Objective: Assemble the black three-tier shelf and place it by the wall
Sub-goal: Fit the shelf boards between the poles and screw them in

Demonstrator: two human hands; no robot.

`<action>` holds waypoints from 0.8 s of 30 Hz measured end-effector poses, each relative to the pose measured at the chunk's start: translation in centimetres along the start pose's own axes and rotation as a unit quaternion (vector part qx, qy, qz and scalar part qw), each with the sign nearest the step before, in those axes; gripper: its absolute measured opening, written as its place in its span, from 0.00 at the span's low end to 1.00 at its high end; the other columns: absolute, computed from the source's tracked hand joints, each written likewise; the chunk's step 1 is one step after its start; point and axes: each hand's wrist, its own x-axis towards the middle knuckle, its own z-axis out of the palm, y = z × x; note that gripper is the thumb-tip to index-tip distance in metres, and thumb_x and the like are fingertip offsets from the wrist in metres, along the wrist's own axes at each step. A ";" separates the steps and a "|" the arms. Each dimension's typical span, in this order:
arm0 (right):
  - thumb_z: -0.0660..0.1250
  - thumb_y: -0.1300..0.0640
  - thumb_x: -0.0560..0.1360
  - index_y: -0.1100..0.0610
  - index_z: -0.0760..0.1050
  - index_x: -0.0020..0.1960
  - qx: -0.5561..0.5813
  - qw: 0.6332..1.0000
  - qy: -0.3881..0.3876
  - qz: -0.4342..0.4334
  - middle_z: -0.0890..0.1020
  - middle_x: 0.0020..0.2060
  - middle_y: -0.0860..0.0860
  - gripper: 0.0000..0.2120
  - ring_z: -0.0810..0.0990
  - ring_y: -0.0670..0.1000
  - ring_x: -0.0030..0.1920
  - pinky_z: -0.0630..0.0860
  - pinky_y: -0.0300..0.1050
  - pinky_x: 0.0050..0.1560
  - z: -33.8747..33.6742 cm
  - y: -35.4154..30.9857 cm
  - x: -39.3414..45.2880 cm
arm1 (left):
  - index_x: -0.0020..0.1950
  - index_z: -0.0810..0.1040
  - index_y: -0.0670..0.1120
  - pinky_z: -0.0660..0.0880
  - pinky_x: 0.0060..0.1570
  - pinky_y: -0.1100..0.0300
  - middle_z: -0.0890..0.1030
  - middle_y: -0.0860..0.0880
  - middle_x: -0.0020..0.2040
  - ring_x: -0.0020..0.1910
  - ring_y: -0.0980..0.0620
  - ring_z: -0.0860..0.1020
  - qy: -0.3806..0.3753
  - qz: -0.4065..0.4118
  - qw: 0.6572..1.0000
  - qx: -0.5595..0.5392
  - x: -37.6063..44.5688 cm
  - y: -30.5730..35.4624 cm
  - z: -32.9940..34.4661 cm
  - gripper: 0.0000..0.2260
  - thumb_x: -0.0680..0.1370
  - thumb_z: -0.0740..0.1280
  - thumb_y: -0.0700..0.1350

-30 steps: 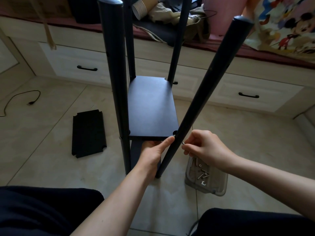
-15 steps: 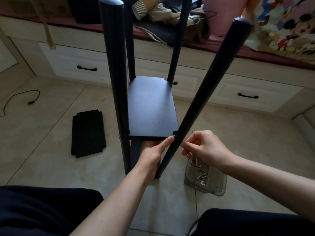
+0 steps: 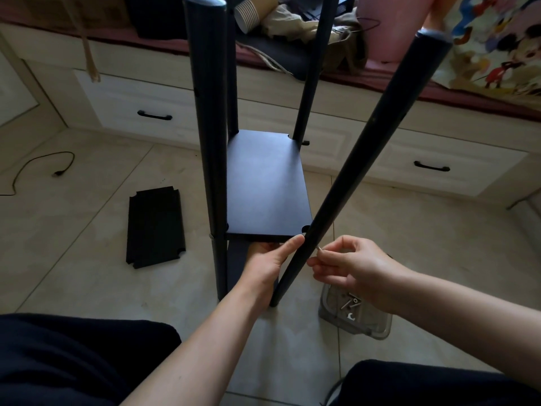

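A person seated on a tiled floor works midway through building a black three-tier shelf, which stands between the knees and is far from finished. Nearest the camera, the right hand [image 3: 355,269] pinches a small metal screw [image 3: 319,248] between thumb and fingertips, its tip held against the side of the leaning front-right leg [image 3: 345,183], apparently to fix that leg to the middle panel [image 3: 266,186]. Just to its left, the left hand [image 3: 270,263] reaches under the panel's front edge, fingers curled beneath it and thumb lying straight along the edge beside the leg, steadying the board. A clear plastic tub [image 3: 355,319] of spare screws sits on the floor below the right wrist. The front-left leg [image 3: 213,142] stands upright against the panel's corner; two rear legs rise beyond. A lower board shows only partly beneath the panel. One loose panel [image 3: 155,227] lies flat on the tiles to the left, still to be fitted. Drawer fronts run along the far side; the move to the wall remains ahead.
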 end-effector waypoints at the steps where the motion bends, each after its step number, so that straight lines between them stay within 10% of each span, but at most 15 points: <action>1: 0.70 0.65 0.75 0.65 0.73 0.50 0.000 1.000 0.000 0.000 0.85 0.41 0.64 0.07 0.86 0.55 0.40 0.83 0.44 0.39 0.0 0.1 0.0 | 0.56 0.84 0.41 0.73 0.68 0.43 0.85 0.40 0.53 0.58 0.43 0.83 -0.001 0.000 1.000 0.002 0.0 0.0 -0.1 0.19 0.71 0.75 0.52; 24: 0.71 0.59 0.76 0.62 0.76 0.44 -0.238 0.960 0.016 -0.148 0.86 0.34 0.54 0.07 0.86 0.51 0.36 0.80 0.39 0.35 -0.8 0.3 1.4 | 0.58 0.83 0.44 0.75 0.66 0.47 0.86 0.46 0.54 0.58 0.48 0.83 0.003 -0.025 1.000 0.003 -0.2 0.1 -0.2 0.22 0.68 0.76 0.53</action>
